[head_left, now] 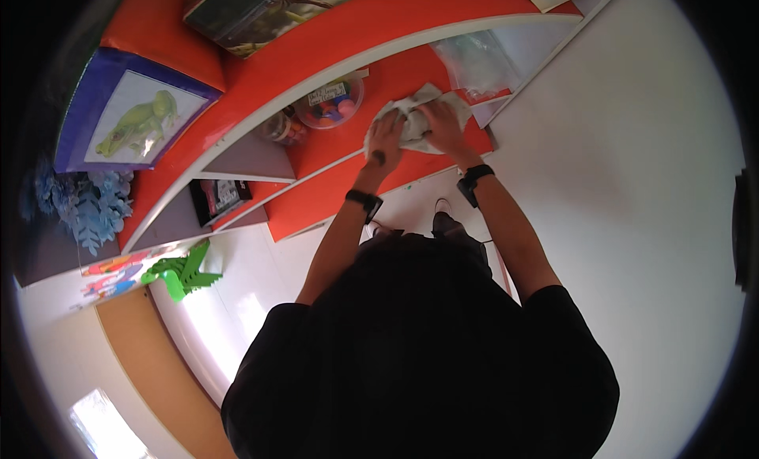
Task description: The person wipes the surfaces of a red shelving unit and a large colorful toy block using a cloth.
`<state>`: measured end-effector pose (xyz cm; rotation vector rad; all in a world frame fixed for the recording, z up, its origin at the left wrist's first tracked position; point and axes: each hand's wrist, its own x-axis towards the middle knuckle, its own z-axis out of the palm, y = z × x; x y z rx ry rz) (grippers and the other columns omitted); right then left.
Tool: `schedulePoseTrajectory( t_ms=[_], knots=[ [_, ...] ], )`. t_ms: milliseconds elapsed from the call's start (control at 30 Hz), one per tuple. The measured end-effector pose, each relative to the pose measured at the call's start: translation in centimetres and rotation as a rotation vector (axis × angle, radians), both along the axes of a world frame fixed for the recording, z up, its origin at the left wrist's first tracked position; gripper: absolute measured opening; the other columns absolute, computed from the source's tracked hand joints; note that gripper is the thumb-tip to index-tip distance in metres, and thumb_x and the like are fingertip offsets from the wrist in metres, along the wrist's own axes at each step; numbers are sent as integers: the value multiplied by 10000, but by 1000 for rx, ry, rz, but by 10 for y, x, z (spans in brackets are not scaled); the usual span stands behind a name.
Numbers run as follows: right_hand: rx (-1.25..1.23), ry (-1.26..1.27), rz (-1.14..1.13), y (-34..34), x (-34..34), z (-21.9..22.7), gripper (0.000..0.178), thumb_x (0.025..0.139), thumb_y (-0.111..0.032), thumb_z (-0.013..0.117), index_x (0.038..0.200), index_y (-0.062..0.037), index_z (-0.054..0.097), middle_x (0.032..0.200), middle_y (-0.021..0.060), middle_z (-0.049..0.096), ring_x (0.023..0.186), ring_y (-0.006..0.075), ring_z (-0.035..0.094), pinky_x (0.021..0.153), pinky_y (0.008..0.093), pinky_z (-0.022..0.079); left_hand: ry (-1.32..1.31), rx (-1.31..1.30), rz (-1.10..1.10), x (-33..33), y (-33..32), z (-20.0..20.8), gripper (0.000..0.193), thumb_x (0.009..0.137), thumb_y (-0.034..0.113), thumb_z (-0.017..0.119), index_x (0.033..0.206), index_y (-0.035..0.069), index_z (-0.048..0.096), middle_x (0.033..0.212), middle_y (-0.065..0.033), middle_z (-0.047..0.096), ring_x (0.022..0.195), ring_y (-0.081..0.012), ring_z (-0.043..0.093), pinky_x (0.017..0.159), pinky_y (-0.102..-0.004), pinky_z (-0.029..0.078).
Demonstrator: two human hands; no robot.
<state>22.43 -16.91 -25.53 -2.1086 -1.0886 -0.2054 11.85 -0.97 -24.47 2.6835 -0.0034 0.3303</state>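
Note:
A crumpled white cloth (413,127) lies on the red shelf board (402,165) in front of me. My left hand (386,136) is closed on the cloth's left part, with its fingertips partly lost in the folds. On the cloth's right side, my right hand (444,125) has its fingers curled into the fabric. Both hands are close together, and each wrist wears a black band. Just left of the cloth stands a clear round tub (341,103) holding colourful pieces. A clear plastic bag (478,64) rests beyond my right hand.
Another clear jar (283,128) stands beside the tub. A curved red upper shelf (261,83) with a pale edge overhangs the board. At left are a frog-picture box (138,115), blue artificial flowers (91,206), a black box (220,198) and a green plastic item (186,273). A white wall (632,222) rises at right.

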Motion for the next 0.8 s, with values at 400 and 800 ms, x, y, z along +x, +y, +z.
schedulePoseTrajectory(
  t_ms=[400, 800],
  knots=[
    [-177, -249, 96, 23, -22, -6, 619, 675, -92, 776, 1235, -90, 512, 1189, 123, 553, 1198, 336, 471, 1075, 512, 280, -138, -181, 282, -35, -6, -8, 529, 764, -22, 514, 1280, 76, 579, 1362, -118, 538, 1287, -339, 462, 1100, -462, 325],
    [-236, -180, 327, 118, -115, 6, 709, 682, -185, 781, 1315, -105, 472, 1296, 133, 501, 1276, 325, 423, 1094, 516, 265, -124, -262, 516, -147, 76, 0, 438, 813, 35, 489, 1231, 85, 612, 1317, -147, 582, 1253, -366, 505, 1043, -453, 411]
  ],
)
